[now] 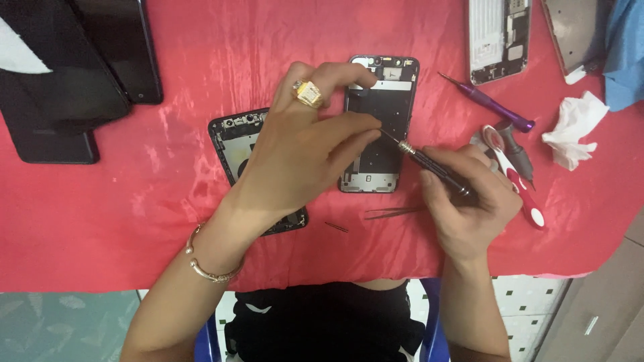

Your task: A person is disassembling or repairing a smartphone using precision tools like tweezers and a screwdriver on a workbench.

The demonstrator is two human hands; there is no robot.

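Firmly, right hand (469, 208) (curled) grips screwdriver (429, 164).

My gold ring (308, 93) and gold bracelet (209, 266) gleam over the red cloth (134, 221). I hold a black screwdriver (436, 171); beside it lie a purple screwdriver (488, 102), white tissue (573, 129), blue rag (625, 50).

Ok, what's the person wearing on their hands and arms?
Both arms are bare, no sleeves or gloves. The left hand has a chunky gold ring with a square face on one finger, and a thin gold bracelet with small beads sits at that wrist. The right hand shows no jewellery.
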